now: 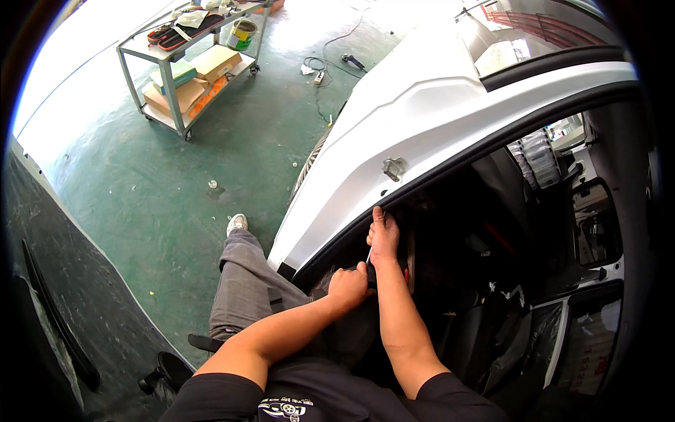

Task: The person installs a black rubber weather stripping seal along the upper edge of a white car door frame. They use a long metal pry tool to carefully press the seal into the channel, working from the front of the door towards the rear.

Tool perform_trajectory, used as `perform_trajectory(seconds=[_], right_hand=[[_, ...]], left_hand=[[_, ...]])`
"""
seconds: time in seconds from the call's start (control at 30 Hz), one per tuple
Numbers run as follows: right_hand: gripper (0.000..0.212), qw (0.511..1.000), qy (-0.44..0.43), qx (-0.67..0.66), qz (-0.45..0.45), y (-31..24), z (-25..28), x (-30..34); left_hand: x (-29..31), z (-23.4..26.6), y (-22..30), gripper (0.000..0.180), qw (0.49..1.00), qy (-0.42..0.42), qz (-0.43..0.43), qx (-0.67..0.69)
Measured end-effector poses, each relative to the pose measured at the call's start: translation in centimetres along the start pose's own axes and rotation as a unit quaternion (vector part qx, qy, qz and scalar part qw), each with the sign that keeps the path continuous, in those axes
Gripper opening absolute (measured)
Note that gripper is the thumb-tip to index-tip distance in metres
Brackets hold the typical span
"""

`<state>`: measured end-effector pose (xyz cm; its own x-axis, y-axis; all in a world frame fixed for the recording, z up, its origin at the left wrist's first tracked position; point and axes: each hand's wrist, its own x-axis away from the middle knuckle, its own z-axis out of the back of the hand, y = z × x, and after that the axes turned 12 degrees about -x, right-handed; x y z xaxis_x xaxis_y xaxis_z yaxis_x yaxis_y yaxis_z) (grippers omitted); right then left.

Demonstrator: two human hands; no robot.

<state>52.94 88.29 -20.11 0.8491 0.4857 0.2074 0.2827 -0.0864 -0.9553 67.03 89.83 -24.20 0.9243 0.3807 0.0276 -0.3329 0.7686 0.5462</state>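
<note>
I stand at the open doorway of a white vehicle body (pixel 422 133), my two hands together just inside its black rubber door seal (pixel 450 165). My left hand (pixel 349 287) is closed, low in the opening; whatever its fingers wrap round is hidden. A little higher, my right hand (pixel 384 235) is curled with its thumb pointing up beside the seal. A thin metal rod (pixel 369 254) shows between the two hands and runs into the right hand's grip. The rod's ends and kind are hidden. Above the right hand, a metal door striker (pixel 394 169) sits on the white pillar.
A wheeled metal cart (pixel 169 60) with tool cases and cardboard boxes stands at the far left. On the green floor (pixel 183 232) lie a corded power tool (pixel 354 62) and cables. An open door panel (pixel 63 232) curves along my left. The cabin interior to the right is dark.
</note>
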Motion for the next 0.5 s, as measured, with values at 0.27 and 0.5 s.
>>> perform_trajectory(seconds=[0.27, 0.5], right_hand=[[0.044, 1.000, 0.011, 0.004, 0.011, 0.5, -0.3, -0.2], [0.043, 1.000, 0.004, -0.007, 0.010, 0.3, -0.1, 0.0]], left_hand=[[-0.2, 0.2, -1.4, 0.061, 0.999, -0.027, -0.019, -0.005], [-0.2, -0.6, -0.3, 0.060, 1.000, -0.004, -0.003, -0.006]])
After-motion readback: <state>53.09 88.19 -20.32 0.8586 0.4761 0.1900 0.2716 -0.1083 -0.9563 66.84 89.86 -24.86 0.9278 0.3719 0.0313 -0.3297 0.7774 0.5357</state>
